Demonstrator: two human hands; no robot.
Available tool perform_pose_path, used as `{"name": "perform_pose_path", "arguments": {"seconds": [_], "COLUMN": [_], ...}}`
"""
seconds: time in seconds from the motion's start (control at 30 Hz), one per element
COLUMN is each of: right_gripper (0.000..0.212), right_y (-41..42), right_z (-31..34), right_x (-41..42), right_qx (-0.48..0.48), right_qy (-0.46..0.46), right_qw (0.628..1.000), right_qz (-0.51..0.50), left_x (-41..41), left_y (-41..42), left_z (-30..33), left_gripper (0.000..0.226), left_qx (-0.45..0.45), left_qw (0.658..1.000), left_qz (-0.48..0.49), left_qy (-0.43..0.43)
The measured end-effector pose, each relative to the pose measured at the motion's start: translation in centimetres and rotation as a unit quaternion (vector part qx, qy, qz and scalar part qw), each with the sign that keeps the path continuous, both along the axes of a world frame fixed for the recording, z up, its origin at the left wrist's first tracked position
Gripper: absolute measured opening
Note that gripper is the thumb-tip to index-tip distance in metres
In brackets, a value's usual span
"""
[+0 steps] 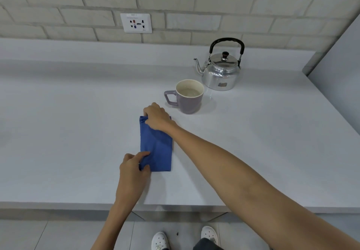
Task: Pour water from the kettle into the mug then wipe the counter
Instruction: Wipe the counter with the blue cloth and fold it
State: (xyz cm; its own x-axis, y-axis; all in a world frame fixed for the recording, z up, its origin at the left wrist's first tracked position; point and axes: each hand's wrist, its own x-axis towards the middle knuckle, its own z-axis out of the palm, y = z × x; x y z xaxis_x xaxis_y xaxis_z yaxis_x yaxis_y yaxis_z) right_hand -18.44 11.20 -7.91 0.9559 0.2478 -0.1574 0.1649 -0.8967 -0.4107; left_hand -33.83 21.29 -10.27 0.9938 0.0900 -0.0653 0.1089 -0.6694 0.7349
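A folded blue cloth (pixel 158 150) lies flat on the grey counter (pixel 68 132) in the middle. My right hand (pixel 156 117) pinches the cloth's far end. My left hand (pixel 134 165) grips its near left corner. A purple mug (pixel 188 101) with a cream inside holds water and stands just beyond the cloth, handle to the left. Behind the mug sits a shiny metal kettle (pixel 221 72) with a black handle, its lid on and its spout pointing left.
A brick wall with a white socket plate (pixel 136 23) backs the counter. A grey panel (pixel 339 64) closes off the right side. The counter's front edge runs along the bottom, with tiled floor and my white shoes (pixel 159 240) below.
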Motion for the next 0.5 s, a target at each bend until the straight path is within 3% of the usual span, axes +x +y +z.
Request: {"name": "perform_pose_path", "arguments": {"seconds": [0.2, 0.3, 0.37, 0.43, 0.5], "right_gripper": [0.015, 0.02, 0.026, 0.028, 0.027], "right_y": [2.4, 2.5, 2.2, 1.8, 1.4], "right_z": [-0.9, -1.3, -1.2, -1.2, -1.5], "right_x": [0.8, 0.5, 0.1, -0.5, -1.1], "right_qx": [0.092, 0.137, 0.154, 0.137, 0.053], "right_qy": [-0.02, 0.001, -0.011, -0.053, -0.077], "right_qw": [0.995, 0.991, 0.988, 0.989, 0.995], "right_qz": [-0.019, -0.01, -0.009, -0.026, -0.022], "left_x": [0.3, 0.1, 0.0, 0.1, 0.2], "left_y": [2.0, 1.9, 1.1, 0.1, -0.8], "left_z": [0.3, 0.1, 0.0, -0.2, -1.2], "left_gripper": [0.041, 0.044, 0.058, 0.07, 0.081], "left_qx": [0.04, 0.166, 0.225, 0.264, 0.295], "left_qw": [0.998, 0.984, 0.973, 0.964, 0.952], "left_qz": [0.046, 0.057, 0.048, -0.01, -0.076], "left_qy": [0.0, -0.004, -0.028, -0.037, -0.039]}}
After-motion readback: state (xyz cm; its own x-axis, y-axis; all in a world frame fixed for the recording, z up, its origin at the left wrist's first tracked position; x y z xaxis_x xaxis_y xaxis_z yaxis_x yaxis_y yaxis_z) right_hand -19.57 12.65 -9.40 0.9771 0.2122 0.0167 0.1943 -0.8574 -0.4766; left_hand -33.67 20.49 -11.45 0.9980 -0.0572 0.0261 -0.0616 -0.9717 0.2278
